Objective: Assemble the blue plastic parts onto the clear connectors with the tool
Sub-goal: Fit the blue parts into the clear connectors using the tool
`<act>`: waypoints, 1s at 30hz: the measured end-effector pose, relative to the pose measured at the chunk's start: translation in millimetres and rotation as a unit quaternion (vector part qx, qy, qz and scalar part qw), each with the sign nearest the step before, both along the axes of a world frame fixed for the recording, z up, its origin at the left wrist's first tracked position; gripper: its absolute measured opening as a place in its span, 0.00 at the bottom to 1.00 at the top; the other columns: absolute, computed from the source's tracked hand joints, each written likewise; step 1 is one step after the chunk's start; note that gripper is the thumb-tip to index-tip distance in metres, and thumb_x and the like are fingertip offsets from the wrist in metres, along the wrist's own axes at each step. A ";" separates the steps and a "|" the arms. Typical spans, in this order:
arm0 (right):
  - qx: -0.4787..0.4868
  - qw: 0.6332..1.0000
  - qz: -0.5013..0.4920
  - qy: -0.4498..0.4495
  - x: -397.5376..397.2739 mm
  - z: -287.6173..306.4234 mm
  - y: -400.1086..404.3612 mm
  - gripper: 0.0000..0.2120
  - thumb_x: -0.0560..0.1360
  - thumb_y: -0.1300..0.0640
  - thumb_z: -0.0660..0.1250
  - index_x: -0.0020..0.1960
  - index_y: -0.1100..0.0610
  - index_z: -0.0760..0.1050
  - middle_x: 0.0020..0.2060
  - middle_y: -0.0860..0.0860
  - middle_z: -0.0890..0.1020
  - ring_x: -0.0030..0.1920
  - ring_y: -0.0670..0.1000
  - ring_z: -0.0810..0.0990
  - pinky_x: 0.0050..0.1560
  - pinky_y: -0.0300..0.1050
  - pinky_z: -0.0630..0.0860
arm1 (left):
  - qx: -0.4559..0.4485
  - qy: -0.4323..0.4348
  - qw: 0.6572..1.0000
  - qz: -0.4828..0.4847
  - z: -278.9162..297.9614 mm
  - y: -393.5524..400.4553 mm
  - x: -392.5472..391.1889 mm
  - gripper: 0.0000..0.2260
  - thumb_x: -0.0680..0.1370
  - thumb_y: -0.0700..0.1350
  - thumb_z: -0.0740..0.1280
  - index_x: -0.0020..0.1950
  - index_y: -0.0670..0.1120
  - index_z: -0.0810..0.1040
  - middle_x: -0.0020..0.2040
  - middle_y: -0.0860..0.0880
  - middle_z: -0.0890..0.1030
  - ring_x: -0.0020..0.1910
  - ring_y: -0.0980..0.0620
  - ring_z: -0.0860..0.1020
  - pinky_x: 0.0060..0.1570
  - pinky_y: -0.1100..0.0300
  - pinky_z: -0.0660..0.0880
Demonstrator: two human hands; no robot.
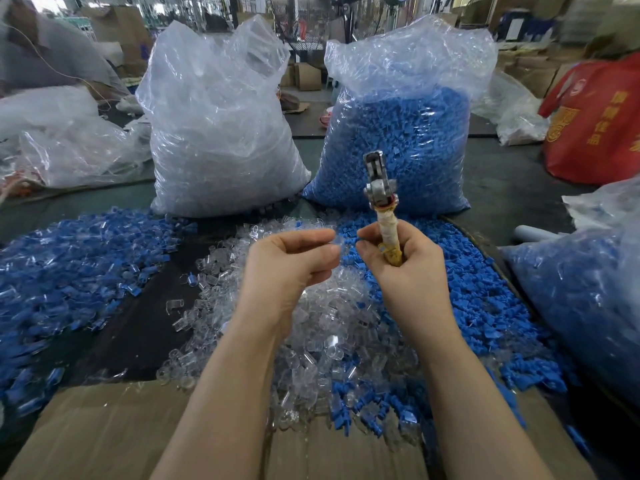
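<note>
My left hand (291, 261) pinches a small clear connector (336, 241) between thumb and fingertips. My right hand (405, 261) grips the tape-wrapped handle of a metal tool (379, 188), whose head points upward. The right fingertips sit close to the clear connector; a blue part between them cannot be made out. Below both hands lies a heap of loose clear connectors (311, 341). Loose blue parts (478, 306) are piled to the right, and assembled blue-and-clear pieces (69, 271) spread out on the left.
Two tall plastic bags stand at the back: one of clear connectors (221, 133), one of blue parts (398, 143). Another bag of blue pieces (581, 299) leans at the right. A cardboard sheet (104, 434) lies at the near edge. A red bag (595, 123) sits far right.
</note>
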State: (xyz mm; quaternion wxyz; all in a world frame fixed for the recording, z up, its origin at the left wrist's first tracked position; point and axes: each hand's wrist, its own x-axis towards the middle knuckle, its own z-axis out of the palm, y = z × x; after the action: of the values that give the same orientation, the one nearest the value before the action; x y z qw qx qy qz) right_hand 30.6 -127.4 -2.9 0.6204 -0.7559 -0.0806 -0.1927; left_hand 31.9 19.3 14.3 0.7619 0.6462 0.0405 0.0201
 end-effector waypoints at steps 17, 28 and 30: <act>-0.042 0.999 0.000 -0.022 -0.9 -0.3 0.0 0.03 0.75 0.60 0.71 0.45 0.53 0.78 0.36 0.46 0.80 0.32 0.41 0.74 0.34 0.31 0.71 | 0.046 -0.006 0.999 0.017 3.1 -2.9 -2.0 0.04 0.71 0.38 0.76 0.43 0.47 0.86 0.38 0.48 0.86 0.36 0.56 0.82 0.39 0.65 0.79; -0.052 0.998 -0.020 -0.024 -0.6 -2.3 2.0 0.02 0.75 0.60 0.71 0.45 0.55 0.79 0.36 0.49 0.81 0.36 0.50 0.77 0.37 0.41 0.75 | -0.071 0.034 0.997 -0.026 4.1 0.2 -0.1 0.13 0.65 0.43 0.75 0.48 0.42 0.85 0.42 0.44 0.86 0.42 0.53 0.85 0.42 0.65 0.80; -0.044 0.998 -0.022 -0.026 -0.8 -2.4 1.4 0.02 0.75 0.61 0.71 0.45 0.55 0.79 0.36 0.48 0.81 0.35 0.50 0.77 0.36 0.39 0.75 | -0.065 0.029 0.996 -0.045 4.8 2.0 -0.2 0.16 0.62 0.41 0.76 0.49 0.42 0.85 0.45 0.44 0.86 0.44 0.52 0.85 0.43 0.65 0.80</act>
State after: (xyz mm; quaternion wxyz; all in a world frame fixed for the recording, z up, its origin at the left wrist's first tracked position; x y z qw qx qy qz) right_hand 29.8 -126.0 -5.3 0.5797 -0.7788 -0.0890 -0.2223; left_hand 31.7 21.3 19.1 0.8009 0.5968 0.0348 -0.0355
